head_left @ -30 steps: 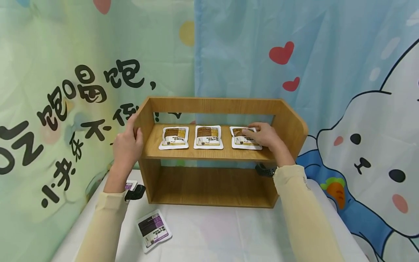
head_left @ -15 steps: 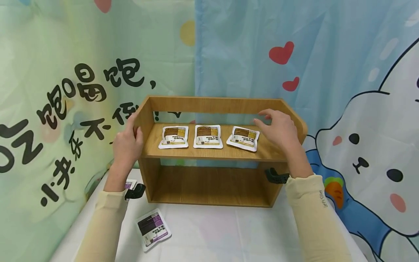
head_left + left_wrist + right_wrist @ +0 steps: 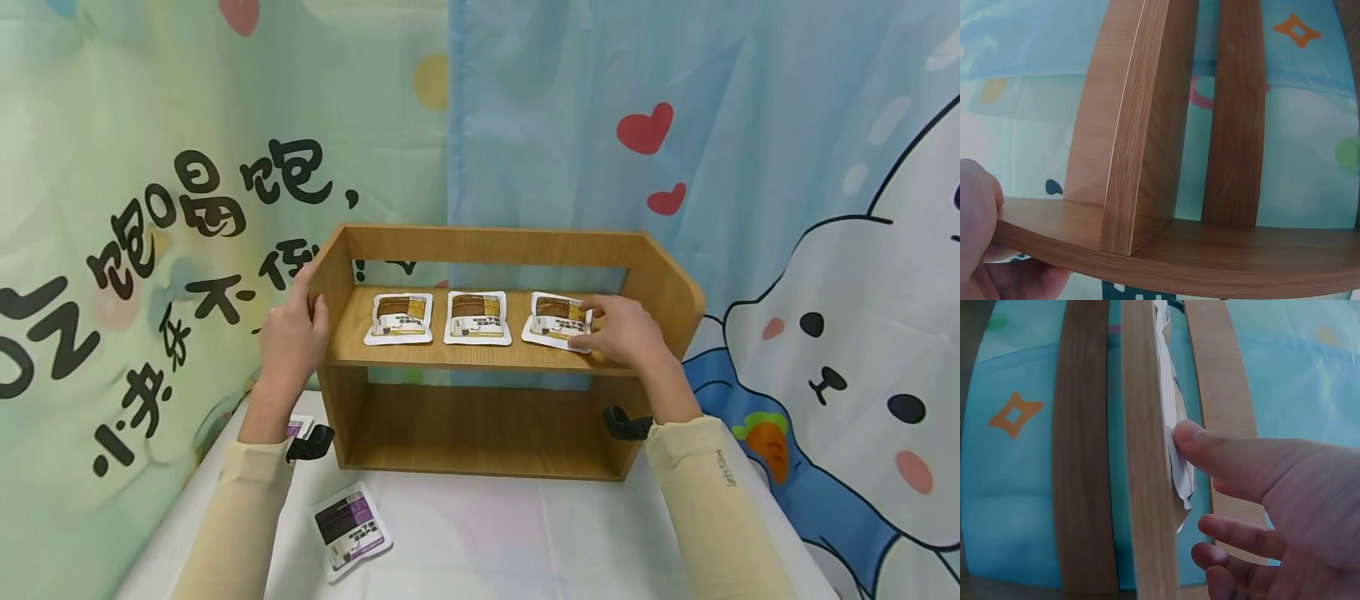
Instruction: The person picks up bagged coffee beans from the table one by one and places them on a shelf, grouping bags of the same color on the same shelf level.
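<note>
Gripping the wooden shelf (image 3: 491, 244) at its left side with the left hand (image 3: 294, 337); touching the crooked right-end packet (image 3: 553, 320) on the upper board (image 3: 480, 356) with the right hand (image 3: 624, 332), pinched or not, hard to tell; seemingly at the straightening stage, calling next for a slight squaring turn.

Head view: left forearm (image 3: 234, 508) rises from bottom left, right forearm (image 3: 708, 500) from bottom right; both slant inward. Left hand (image 3: 292, 337), left of centre, holds a grip, thumb and index finger upward, gap between. Right hand (image 3: 626, 329), right of centre, reaches leftward. Right wrist view: thumb (image 3: 1229, 453) extended left, fingers (image 3: 1244, 540) loosely curled below.
</note>
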A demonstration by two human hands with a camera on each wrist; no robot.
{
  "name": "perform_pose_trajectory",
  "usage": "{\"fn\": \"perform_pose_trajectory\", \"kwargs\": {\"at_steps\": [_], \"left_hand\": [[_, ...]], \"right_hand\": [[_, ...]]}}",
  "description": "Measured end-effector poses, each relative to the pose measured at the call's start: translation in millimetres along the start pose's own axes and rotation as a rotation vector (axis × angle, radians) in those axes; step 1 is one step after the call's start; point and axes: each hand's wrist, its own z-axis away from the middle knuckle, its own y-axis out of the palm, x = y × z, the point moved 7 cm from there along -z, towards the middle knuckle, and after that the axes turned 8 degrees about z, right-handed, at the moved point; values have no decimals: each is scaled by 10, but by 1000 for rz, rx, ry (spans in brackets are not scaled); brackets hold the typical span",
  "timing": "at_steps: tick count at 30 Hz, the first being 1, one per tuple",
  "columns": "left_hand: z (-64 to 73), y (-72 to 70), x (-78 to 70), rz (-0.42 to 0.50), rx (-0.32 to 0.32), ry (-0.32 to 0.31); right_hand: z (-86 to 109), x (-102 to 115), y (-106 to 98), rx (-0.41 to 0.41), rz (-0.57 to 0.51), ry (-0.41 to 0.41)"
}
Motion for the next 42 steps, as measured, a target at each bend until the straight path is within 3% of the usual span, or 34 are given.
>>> {"fn": "perform_pose_trajectory", "kwargs": {"at_steps": [4,7,15,22,32,37,42], "left_hand": [[6,-5,4,-7,-6,2],[9,-2,3,-10,0,-1],[1,0,8,-8,3,-1],[8,1,-3,-9,11,-7],[8,25,0,-9,6,-10],[7,38,-1,-5,7,-5],[1,22,5,-13,9,-13]], "right_hand": [[53,-18,-39,-23,-11,2],[130,9,-153,-94,12,-14],[412,109,-693,-569,30,-128],[563,-112,-898,-783,-68,-70],[537,-573,-667,-957,-167,9],[511,-705,-514,-983,-145,78],[487,-767,-383,-946,-128,139]]}}
